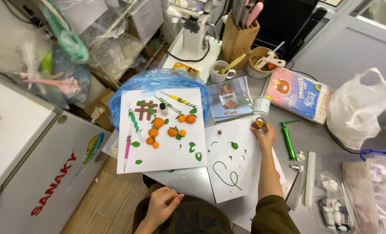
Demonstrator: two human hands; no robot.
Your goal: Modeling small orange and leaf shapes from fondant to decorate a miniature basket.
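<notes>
The right hand (pixel 266 134) reaches forward across the bench (pixel 314 130), its grip pinched on a small orange clay piece (pixel 259 123) just beyond its fingertips, a white jar (pixel 261 106) beyond. The left hand (pixel 162 203) rests loosely curled on the lap, holding nothing.

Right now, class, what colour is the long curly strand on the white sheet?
Green: the curly strand lies on the white sheet, clearest in the head view.
</notes>
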